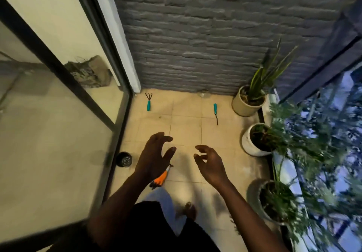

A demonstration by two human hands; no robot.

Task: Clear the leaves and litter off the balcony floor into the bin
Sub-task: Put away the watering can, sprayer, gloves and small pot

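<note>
Beige tiled balcony floor (186, 118) below grey brick wall (195, 36), pots (244, 105) at right.

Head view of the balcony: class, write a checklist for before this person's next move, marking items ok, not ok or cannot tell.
1. Hands free: left hand and right hand hold nothing: ok.
2. Bin in sight: small black round container beside the glass door: cannot tell.
3. Litter spotted: one dark speck on the cream tiled floor: cannot tell.
4. Floor free of tools: teal-handled claw rake, teal-handled straight tool, orange-handled tool lie there: not ok.
</note>
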